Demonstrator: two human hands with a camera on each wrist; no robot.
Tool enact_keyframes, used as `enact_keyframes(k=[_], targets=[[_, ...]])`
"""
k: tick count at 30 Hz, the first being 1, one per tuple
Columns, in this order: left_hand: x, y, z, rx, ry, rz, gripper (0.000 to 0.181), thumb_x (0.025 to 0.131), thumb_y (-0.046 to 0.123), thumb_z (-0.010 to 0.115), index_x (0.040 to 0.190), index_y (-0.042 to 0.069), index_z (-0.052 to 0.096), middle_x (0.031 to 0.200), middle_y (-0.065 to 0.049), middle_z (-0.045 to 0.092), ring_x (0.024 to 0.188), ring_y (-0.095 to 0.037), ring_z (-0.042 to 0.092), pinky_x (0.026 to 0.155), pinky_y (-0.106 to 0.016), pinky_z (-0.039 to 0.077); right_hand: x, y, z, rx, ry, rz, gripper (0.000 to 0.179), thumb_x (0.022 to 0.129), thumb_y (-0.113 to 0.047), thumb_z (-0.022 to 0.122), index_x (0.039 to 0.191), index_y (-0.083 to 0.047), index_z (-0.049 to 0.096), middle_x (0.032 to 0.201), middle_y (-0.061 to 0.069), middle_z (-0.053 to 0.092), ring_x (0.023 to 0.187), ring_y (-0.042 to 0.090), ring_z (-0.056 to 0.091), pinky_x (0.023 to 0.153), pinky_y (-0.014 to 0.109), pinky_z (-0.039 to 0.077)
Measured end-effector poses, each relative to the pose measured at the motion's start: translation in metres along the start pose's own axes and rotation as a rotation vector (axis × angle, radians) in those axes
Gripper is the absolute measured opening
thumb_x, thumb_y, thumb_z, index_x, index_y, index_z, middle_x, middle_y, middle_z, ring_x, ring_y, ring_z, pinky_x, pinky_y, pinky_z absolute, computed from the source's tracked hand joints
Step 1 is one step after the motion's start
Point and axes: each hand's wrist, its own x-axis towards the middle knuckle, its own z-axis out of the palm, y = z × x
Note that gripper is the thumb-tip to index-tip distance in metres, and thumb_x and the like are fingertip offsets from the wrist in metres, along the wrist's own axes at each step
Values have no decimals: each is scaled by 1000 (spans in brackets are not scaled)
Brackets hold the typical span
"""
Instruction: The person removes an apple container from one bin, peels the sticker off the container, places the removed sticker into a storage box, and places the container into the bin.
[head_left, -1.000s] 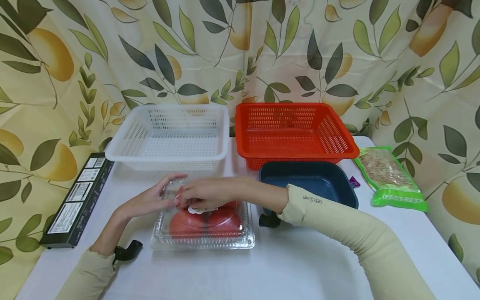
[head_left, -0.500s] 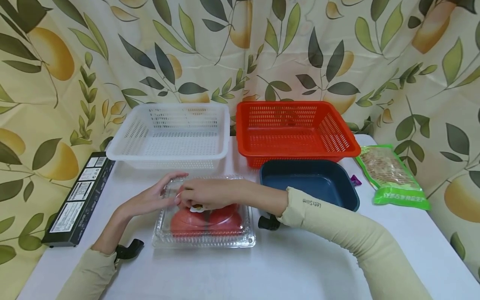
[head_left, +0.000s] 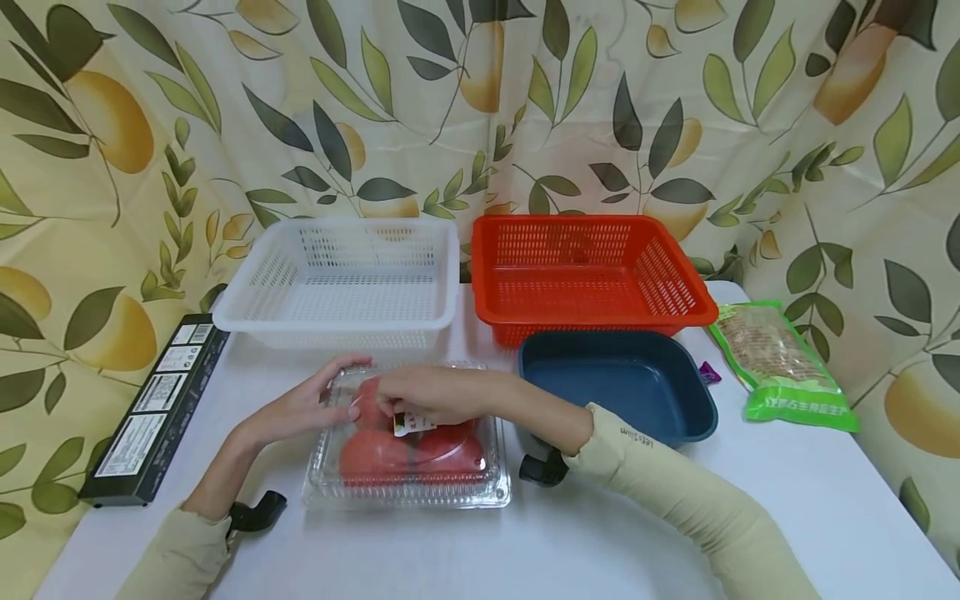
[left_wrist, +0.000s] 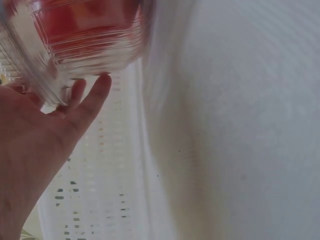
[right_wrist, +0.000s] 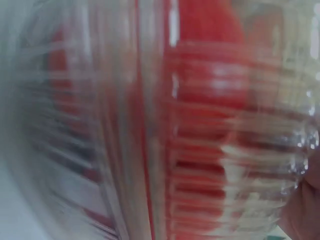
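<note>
A clear plastic clamshell box [head_left: 405,495] lies on the table, with several large red tomatoes [head_left: 375,456] showing through its lid. My left hand [head_left: 292,408] rests against the box's left side, thumb on the lid and fingers spread toward the back corner. In the left wrist view, fairly straight fingers [left_wrist: 95,97] touch the ribbed edge. Above the lid, the curled fingers of my right hand [head_left: 438,393] pinch a small white printed label [head_left: 412,423]; whether all of it is off the lid is hard to tell. The right wrist view is mostly blurred plastic and red.
Behind the box stand a white perforated basket [head_left: 337,317] and a red one [head_left: 592,317]. A dark blue tray [head_left: 618,408] sits to the right. Farther right lie a green-edged food bag [head_left: 787,358] and a small purple packet [head_left: 708,373]. A long black box [head_left: 157,408] lies left.
My right hand has shifted slightly right, and more of the label now shows under its fingers. The left hand stays on the box. The head view has tilted a little.
</note>
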Motion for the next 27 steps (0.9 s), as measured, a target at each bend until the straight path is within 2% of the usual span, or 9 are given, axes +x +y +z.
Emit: enact_keyframes(k=[4, 8, 13, 16, 20, 23, 27], targets=[[-2, -3, 2, -3, -5, 2, 70, 90, 25, 64, 149, 18, 28, 152, -7, 33, 138, -36, 32, 98, -58, 39, -4, 0, 5, 86, 35, 35, 4, 100, -13, 49, 98, -11, 52, 87, -1, 55, 86, 8, 52, 80, 14, 42], [0, -2, 2, 4, -6, 10, 70, 89, 26, 64, 149, 17, 29, 152, -8, 33, 136, -36, 33, 97, -57, 39, -9, -1, 9, 115, 86, 25, 5, 99, -13, 52, 103, -11, 55, 91, -1, 58, 87, 8, 52, 82, 15, 43], [0, 0, 2, 7, -9, 0, 70, 89, 27, 64, 149, 17, 29, 151, -7, 34, 137, -38, 32, 97, -63, 38, -18, 0, 12, 171, 129, 25, 26, 96, -10, 56, 123, -11, 57, 104, 0, 62, 95, 9, 54, 90, 18, 46], [0, 1, 2, 11, -7, -4, 70, 89, 27, 63, 148, 18, 29, 151, -7, 34, 139, -38, 30, 98, -69, 35, -22, 3, 14, 178, 148, 40, 31, 96, -12, 57, 128, -12, 59, 115, 0, 65, 105, 10, 58, 99, 19, 45], [0, 2, 1, 12, 0, -2, 70, 89, 27, 64, 149, 17, 29, 152, -7, 33, 139, -38, 29, 98, -68, 34, -23, 9, 16, 185, 180, 16, 22, 96, -10, 58, 116, -11, 68, 118, 1, 68, 114, 11, 59, 103, 20, 44], [1, 2, 0, 6, 0, 2, 69, 89, 26, 63, 148, 17, 29, 152, -7, 33, 136, -38, 34, 97, -62, 38, -22, 12, 17, 196, 205, -22, 16, 96, -8, 57, 105, -10, 70, 110, 1, 70, 108, 10, 61, 99, 19, 46], [1, 1, 0, -9, -10, 2, 69, 89, 25, 63, 148, 16, 28, 152, -8, 32, 133, -39, 38, 95, -56, 42, -21, 14, 18, 185, 225, -38, 15, 97, -9, 56, 103, -11, 69, 106, 0, 70, 104, 7, 60, 98, 19, 46]])
